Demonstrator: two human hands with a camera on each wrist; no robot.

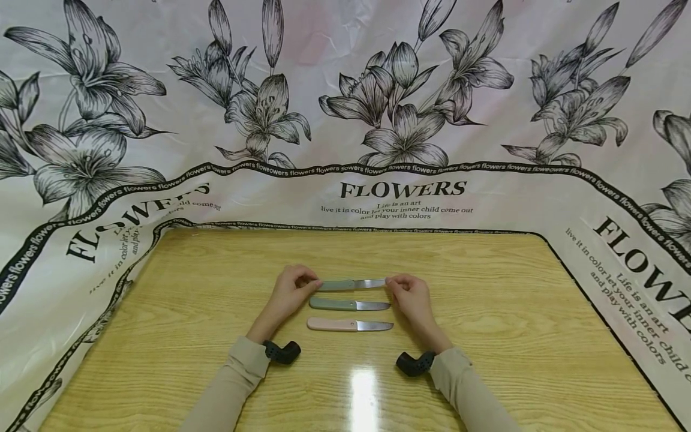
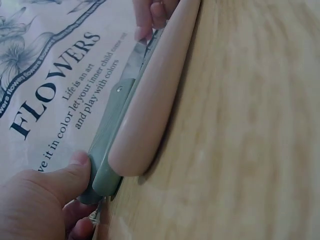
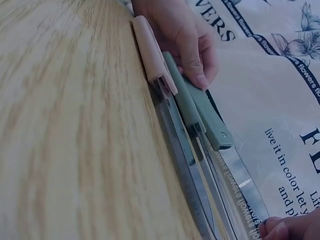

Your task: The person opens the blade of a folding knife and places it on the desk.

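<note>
Three small knives lie in parallel rows, handles to the left and blades to the right. The farthest green-handled knife (image 1: pixel 337 285) is between both hands. My left hand (image 1: pixel 294 289) pinches the end of its handle between thumb and fingers. At the other end, my right hand (image 1: pixel 412 294) pinches the blade tip. Nearer to me lies a second green-handled knife (image 1: pixel 335 305), and nearest is a pink-handled knife (image 1: pixel 333 324). In the left wrist view the pink handle (image 2: pixel 150 100) partly covers the green ones.
The knives are on a light wood-grain table (image 1: pixel 189 300). A white cloth (image 1: pixel 399 207) printed with flowers and lettering stands along the table's back and sides. A black wrist camera (image 1: pixel 415 363) sits at the right cuff, another black camera (image 1: pixel 283 352) at the left.
</note>
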